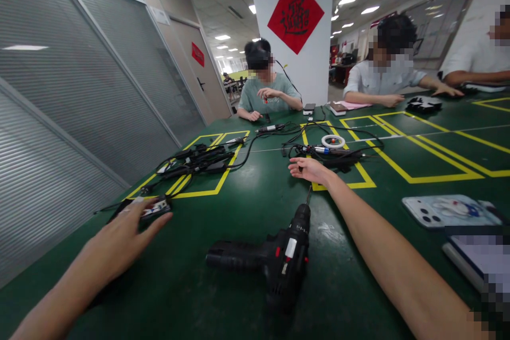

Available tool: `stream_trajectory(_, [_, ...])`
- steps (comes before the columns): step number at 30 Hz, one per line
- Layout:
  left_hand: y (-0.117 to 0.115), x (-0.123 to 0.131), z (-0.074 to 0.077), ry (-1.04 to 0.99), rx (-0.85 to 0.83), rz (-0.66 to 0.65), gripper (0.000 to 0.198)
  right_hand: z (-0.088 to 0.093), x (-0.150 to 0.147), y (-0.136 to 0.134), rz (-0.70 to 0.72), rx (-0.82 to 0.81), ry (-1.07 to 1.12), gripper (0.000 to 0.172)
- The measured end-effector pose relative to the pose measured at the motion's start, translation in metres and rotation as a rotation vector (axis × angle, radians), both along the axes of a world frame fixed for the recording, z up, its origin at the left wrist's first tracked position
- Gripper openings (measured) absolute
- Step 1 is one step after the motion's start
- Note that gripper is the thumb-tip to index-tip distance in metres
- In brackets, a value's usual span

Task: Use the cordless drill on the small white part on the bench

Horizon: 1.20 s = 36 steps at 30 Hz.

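My left hand (127, 231) lies flat with its fingers stretched over a small black device with a label (156, 207) at the table's left edge. My right hand (308, 169) reaches far forward, fingers loosely apart, holding nothing, just short of a bundle of black cables and a blue-tipped tool (332, 153). A black cordless drill (274, 260) lies on its side on the green table (247, 191) between my arms, its bit pointing away from me.
Black adapters and cables (199, 162) lie in a yellow-taped square at left. A white tape ring (333, 141) sits ahead. A phone (450, 210) and a notebook (478, 257) lie at right. Three people sit across the table; a white pillar (295, 53) stands behind.
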<state>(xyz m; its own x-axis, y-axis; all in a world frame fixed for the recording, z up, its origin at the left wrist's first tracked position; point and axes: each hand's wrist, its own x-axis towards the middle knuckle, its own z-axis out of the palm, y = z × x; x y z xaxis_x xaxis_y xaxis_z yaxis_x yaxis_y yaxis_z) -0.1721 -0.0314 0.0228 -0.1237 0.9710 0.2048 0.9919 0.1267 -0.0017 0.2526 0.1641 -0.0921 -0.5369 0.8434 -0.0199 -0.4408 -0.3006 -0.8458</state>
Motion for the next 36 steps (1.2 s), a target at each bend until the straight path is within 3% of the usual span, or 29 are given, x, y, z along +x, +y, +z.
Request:
stream_trajectory(4, [0.041,0.103,-0.003,-0.033,-0.009,-0.413,0.052,0.001,0.0,-0.006,0.13,0.02,0.011,0.027])
stream_trajectory(9, [0.113,0.214,-0.027,-0.006,0.028,-0.823,0.046,-0.002,0.001,-0.007,0.193,0.035,0.054,0.035])
stream_trajectory(13, [0.153,0.262,-0.046,0.01,0.009,-0.916,0.049,-0.008,-0.002,-0.003,0.162,0.058,0.112,0.038])
stream_trajectory(17, [0.171,0.278,-0.059,0.007,-0.037,-0.95,0.029,-0.015,-0.006,0.002,0.085,0.047,0.141,0.04])
stream_trajectory(23, [0.175,0.276,-0.063,-0.024,-0.076,-0.927,0.031,-0.013,-0.009,0.003,0.119,0.062,0.084,0.039])
stream_trajectory(28, [0.167,0.24,-0.05,-0.043,-0.092,-0.808,0.027,-0.005,-0.003,-0.003,0.181,-0.011,0.035,0.042])
stream_trajectory(32, [0.142,0.173,-0.028,-0.053,-0.087,-0.665,0.04,-0.001,0.002,-0.006,0.142,-0.033,0.013,0.046])
stream_trajectory(36, [0.089,0.064,0.001,-0.102,-0.096,-0.388,0.047,-0.001,0.002,-0.007,0.124,-0.022,0.003,0.044])
